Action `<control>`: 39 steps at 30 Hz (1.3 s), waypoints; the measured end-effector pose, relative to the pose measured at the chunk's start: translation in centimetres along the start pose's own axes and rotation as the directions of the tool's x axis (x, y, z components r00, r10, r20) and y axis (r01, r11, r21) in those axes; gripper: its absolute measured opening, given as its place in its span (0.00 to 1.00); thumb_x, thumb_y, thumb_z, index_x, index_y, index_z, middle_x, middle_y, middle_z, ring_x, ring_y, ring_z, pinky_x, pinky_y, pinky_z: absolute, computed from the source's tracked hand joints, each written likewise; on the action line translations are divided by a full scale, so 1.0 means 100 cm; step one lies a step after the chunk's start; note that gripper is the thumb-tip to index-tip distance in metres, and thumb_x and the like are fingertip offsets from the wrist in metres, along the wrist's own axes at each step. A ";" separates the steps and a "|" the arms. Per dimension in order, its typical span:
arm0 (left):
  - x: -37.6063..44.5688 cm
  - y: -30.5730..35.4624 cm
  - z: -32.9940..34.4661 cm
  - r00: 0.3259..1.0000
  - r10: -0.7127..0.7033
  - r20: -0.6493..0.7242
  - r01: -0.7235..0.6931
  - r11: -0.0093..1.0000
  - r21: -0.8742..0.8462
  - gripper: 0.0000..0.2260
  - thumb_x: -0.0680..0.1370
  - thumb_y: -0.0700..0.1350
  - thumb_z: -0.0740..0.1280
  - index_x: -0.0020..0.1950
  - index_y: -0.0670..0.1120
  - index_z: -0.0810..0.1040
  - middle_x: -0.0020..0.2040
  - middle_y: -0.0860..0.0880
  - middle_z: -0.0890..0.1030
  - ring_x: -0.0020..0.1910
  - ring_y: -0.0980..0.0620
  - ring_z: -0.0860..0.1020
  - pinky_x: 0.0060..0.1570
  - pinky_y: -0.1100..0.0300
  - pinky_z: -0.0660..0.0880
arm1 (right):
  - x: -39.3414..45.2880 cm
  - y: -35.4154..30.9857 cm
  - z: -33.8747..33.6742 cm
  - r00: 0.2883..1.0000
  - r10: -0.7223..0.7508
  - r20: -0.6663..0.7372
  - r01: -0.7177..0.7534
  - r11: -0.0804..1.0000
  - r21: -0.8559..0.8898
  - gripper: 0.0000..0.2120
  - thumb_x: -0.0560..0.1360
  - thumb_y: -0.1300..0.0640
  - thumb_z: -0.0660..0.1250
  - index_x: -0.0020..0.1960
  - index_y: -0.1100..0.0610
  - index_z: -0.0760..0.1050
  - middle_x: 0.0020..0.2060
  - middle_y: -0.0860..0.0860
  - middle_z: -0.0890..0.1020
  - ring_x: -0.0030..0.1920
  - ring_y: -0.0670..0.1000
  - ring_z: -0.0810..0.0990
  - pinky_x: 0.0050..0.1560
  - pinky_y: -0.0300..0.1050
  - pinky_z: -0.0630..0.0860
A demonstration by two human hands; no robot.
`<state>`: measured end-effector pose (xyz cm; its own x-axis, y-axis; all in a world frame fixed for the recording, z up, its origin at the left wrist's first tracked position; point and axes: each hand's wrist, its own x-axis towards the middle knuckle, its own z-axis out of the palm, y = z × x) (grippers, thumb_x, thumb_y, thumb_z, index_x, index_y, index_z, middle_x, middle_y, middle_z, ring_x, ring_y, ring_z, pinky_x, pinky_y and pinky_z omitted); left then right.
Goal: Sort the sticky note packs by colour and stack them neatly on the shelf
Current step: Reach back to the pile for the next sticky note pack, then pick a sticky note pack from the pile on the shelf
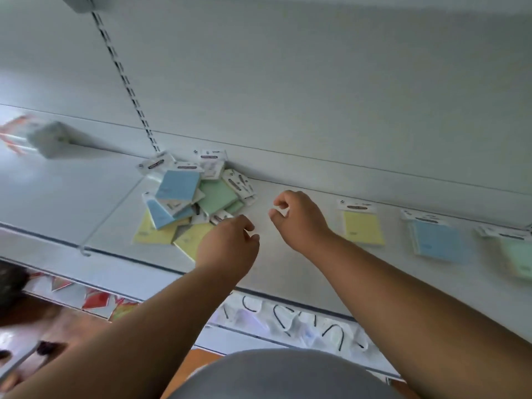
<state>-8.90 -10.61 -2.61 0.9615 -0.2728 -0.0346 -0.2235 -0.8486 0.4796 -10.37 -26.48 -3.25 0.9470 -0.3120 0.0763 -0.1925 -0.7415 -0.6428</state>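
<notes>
Head view. White shelf, smooth and matte, with a flat white back panel and a slotted metal upright running up it

Loose pile of sticky note packs at shelf centre-left against the back panel: flat square pads in clear wrap with white card hang tabs, lying at all angles and overlapping. Blue packs on top, green to their right, yellow at the front edge of the pile

Three packs lie apart to the right, flat, tabs toward the back panel: yellow pack, blue pack, then green pack, cut off by the frame edge. Printing on the tabs too small to read; whether each is a single pack or a stack is hard to tell

Blurred grey shape on the shelf far left, not identifiable. Lower shelf with white packets, smeared

Left hand at the near right edge of the pile, fingers loosely curled, nothing seen in its grasp; contact with the packs is unclear. Right hand over bare shelf between pile and yellow pack, fingers loosely curled, holding nothing
</notes>
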 end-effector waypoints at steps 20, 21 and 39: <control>0.023 -0.054 -0.017 0.973 0.158 0.168 -0.110 0.959 -0.262 0.15 0.76 0.52 0.68 0.61 0.54 0.73 0.50 0.60 0.79 0.46 0.55 0.78 0.45 0.62 0.70 | 0.001 -0.032 0.000 0.884 0.414 0.218 -0.450 0.624 0.639 0.12 0.71 0.67 0.64 0.33 0.54 0.72 0.34 0.55 0.77 0.33 0.54 0.71 0.31 0.43 0.66; 0.022 -0.046 -0.010 0.963 0.161 0.216 -0.092 0.951 -0.296 0.12 0.76 0.51 0.69 0.59 0.54 0.75 0.47 0.59 0.80 0.42 0.55 0.78 0.42 0.62 0.70 | -0.004 -0.027 -0.008 0.880 0.429 0.204 -0.442 0.582 0.682 0.12 0.72 0.68 0.65 0.35 0.54 0.73 0.34 0.55 0.78 0.34 0.54 0.73 0.32 0.44 0.67; 0.017 0.146 0.087 0.935 0.164 0.314 -0.108 0.976 -0.189 0.12 0.74 0.49 0.67 0.57 0.51 0.77 0.47 0.54 0.82 0.45 0.50 0.79 0.42 0.60 0.74 | -0.016 0.119 -0.131 0.896 0.405 -0.184 -0.427 0.899 -0.100 0.09 0.70 0.59 0.68 0.50 0.59 0.75 0.43 0.51 0.78 0.46 0.55 0.77 0.41 0.41 0.66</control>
<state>-11.97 -27.42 -3.28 0.8122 -0.5365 -0.2292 -0.2912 -0.7133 0.6375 -17.57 -42.58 -1.09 0.7229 -0.6890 -0.0515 -0.6028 -0.5925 -0.5344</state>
